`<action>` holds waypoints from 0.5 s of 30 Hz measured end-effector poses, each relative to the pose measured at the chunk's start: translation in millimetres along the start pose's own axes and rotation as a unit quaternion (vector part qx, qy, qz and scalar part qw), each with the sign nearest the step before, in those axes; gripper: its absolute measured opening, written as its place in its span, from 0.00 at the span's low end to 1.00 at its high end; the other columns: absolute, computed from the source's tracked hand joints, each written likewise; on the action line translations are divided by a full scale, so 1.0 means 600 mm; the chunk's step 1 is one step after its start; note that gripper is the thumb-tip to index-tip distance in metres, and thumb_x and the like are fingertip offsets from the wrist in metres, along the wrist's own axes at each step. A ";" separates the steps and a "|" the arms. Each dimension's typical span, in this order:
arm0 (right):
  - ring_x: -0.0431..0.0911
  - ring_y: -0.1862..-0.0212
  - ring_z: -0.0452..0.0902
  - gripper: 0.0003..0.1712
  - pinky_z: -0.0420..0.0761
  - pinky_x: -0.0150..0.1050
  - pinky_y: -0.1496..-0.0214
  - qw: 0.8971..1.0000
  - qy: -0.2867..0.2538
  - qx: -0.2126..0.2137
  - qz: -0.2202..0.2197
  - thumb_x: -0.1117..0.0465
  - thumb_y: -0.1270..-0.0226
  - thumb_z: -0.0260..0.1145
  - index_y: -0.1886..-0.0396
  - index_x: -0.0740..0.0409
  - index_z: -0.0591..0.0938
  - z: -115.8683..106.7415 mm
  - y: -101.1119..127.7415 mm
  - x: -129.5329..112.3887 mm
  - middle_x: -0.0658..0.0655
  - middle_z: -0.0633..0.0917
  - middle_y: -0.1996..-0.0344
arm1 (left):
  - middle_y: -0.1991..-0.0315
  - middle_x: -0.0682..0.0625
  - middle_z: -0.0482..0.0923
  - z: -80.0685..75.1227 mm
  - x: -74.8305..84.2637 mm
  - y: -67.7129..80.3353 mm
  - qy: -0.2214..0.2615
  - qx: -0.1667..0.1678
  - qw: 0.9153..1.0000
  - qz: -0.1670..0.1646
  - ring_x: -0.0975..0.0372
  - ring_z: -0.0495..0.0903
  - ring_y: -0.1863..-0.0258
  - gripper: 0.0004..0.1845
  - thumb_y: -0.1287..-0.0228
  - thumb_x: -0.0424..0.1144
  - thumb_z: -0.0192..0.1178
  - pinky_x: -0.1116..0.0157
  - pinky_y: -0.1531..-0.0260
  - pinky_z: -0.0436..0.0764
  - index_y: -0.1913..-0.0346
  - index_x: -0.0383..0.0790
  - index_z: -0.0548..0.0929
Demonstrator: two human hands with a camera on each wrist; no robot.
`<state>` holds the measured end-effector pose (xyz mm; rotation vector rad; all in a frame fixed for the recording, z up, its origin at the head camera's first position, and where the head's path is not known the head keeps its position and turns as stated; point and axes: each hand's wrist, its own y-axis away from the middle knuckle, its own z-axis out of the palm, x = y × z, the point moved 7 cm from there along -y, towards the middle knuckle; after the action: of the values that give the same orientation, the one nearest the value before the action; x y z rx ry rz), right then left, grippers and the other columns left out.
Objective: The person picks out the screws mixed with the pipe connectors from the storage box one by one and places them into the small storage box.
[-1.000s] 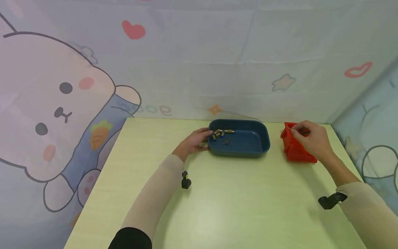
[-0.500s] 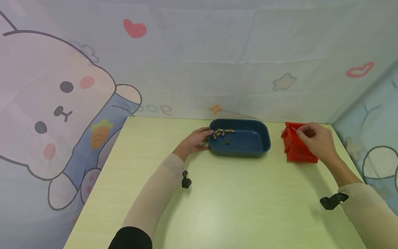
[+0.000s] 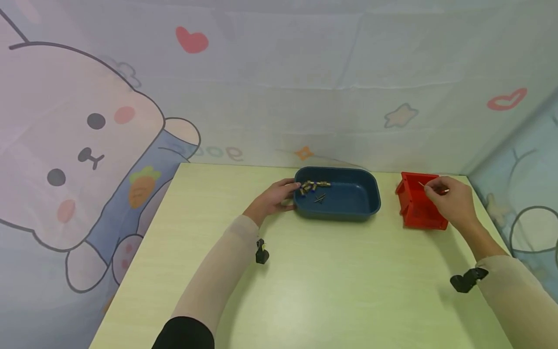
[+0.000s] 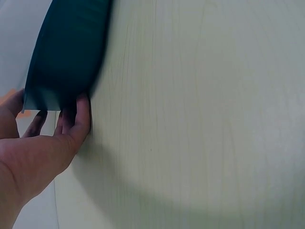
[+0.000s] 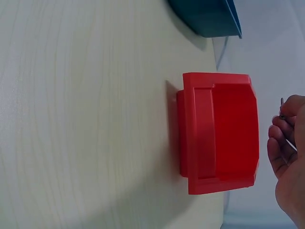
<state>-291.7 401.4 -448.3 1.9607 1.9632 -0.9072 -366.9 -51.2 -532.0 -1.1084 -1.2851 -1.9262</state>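
Note:
A dark blue tray [image 3: 362, 206] sits at the far middle of the pale table [image 3: 314, 281], holding several small brass pieces [image 3: 310, 186] and thin dark screws [image 3: 319, 198]. My left hand [image 3: 274, 196] grips the tray's left end, fingers against its wall [image 4: 71, 71]. A red bin [image 3: 418, 208] stands to the right, seen open-topped in the right wrist view as the red bin [image 5: 219, 131]. My right hand [image 3: 449, 198] hovers over the bin, pinching a thin screw [image 3: 422, 184] between fingertips [image 5: 281, 119].
A cartoon-printed cloth backdrop [image 3: 279, 82] walls the table's far and side edges. Black wrist camera mounts [image 3: 261, 254] [image 3: 466, 279] sit on both sleeves. The tray's corner [image 5: 209, 19] lies left of the bin with a bare strip of table between.
My right hand with the screw has drifted slightly right over the red bin. The left hand stays on the tray's end.

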 end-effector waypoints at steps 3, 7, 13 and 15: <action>0.50 0.59 0.77 0.12 0.71 0.22 0.64 1.000 0.000 0.002 0.003 0.59 0.21 0.66 0.55 0.66 0.86 0.002 -0.001 0.006 0.66 0.87 0.61 | 0.25 0.40 0.71 -0.001 -0.001 -0.001 0.006 0.001 1.000 -0.001 0.50 0.69 0.25 0.32 0.17 0.46 0.59 0.46 0.33 0.78 0.17 0.46 0.64; 0.47 0.61 0.77 0.12 0.72 0.25 0.64 1.000 0.001 0.003 0.008 0.59 0.21 0.66 0.55 0.65 0.86 0.007 0.000 0.015 0.66 0.87 0.62 | 0.26 0.40 0.72 0.000 -0.001 -0.002 0.004 0.000 1.000 -0.001 0.50 0.70 0.25 0.33 0.17 0.46 0.59 0.46 0.33 0.78 0.17 0.46 0.63; 0.55 0.58 0.78 0.14 0.72 0.28 0.63 1.000 0.001 -0.013 0.024 0.58 0.21 0.65 0.52 0.67 0.85 0.021 0.001 0.025 0.67 0.87 0.61 | 0.26 0.41 0.72 -0.001 -0.001 -0.003 -0.006 0.004 1.000 -0.003 0.50 0.70 0.25 0.33 0.17 0.46 0.59 0.47 0.34 0.80 0.17 0.46 0.63; 0.55 0.58 0.77 0.14 0.72 0.28 0.62 0.999 0.001 -0.017 0.028 0.58 0.20 0.65 0.52 0.68 0.85 0.027 0.000 0.029 0.67 0.86 0.61 | 0.26 0.41 0.72 -0.001 0.000 -0.003 -0.007 0.004 1.000 -0.004 0.50 0.70 0.25 0.33 0.17 0.46 0.59 0.47 0.34 0.80 0.17 0.46 0.63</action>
<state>-297.2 406.6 -470.5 1.9886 1.9020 -0.8530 -368.4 -51.4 -532.9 -1.1179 -1.3046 -1.9204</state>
